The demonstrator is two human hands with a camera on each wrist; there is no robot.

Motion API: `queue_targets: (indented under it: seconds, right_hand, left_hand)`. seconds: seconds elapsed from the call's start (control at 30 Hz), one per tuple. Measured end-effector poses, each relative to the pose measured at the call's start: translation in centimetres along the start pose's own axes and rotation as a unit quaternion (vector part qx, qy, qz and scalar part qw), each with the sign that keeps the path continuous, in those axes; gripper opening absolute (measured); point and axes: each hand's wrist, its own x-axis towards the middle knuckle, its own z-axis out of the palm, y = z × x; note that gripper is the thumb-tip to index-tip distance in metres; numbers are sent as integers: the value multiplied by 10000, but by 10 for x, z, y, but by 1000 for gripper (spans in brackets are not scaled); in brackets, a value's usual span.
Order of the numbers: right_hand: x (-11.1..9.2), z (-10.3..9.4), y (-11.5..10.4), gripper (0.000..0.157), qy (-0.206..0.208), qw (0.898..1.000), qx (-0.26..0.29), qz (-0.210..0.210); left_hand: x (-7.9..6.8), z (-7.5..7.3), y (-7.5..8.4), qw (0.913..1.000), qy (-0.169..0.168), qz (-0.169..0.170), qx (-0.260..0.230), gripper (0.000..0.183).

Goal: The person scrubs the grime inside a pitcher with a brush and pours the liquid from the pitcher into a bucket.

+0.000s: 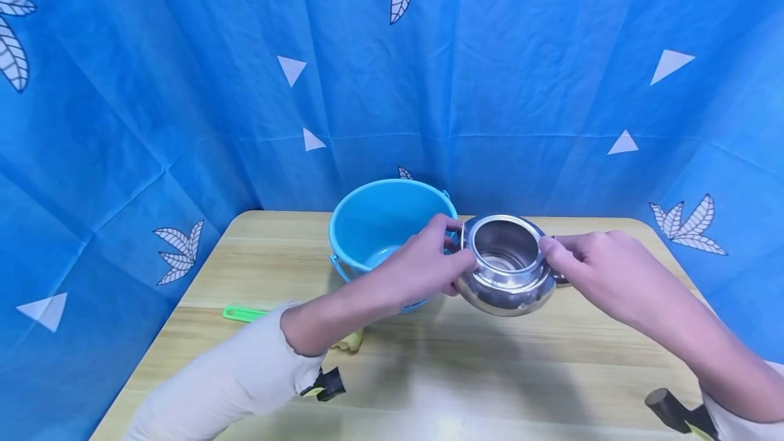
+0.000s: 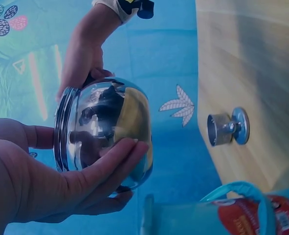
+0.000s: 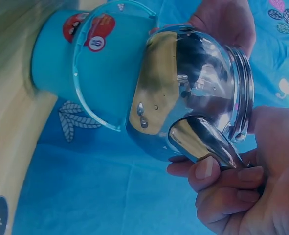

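Observation:
A shiny steel teapot (image 1: 508, 295), its round mouth uncovered, is held tilted above the table between both hands. My left hand (image 1: 429, 257) grips one side, thumb at the rim and fingers spread along the belly, as the left wrist view shows. On the opposite side my right hand (image 1: 588, 264) holds the pot by its spout (image 3: 203, 142), fingers curled around it. A few drops cling to the steel in the right wrist view. Behind my left hand stands a light blue bucket (image 1: 352, 223), partly covered by that hand and forearm.
On the wooden table (image 1: 275, 250), a green handle (image 1: 241, 314) and a yellowish piece (image 1: 350, 341) lie partly under my left arm. A small metal strainer cup (image 2: 220, 129) on a round base stands in the left wrist view. Blue cloth (image 1: 520, 87) hangs around the table.

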Motion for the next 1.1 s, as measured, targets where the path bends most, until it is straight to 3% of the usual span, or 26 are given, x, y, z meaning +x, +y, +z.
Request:
queue_targets:
  seconds: [0.23,0.57,0.9,1.1]
  right_hand:
    - [12,-14,-13,55,-87,9999,-125,-67]
    - [44,-29,-33,66,-73,9994,-226,-244]
    - [72,-34,-51,76,-370,9988,-35,-323]
    - [84,-30,-61,66,-447,9977,183,-481]
  left_hand:
    - [5,-18,13,9997,169,-100,-174,55]
    - [19,-55,17,9958,394,134,-816,47]
    - [26,-93,3,9917,350,282,-1209,59]
    - [27,-108,-8,9921,361,434,-1122,70]
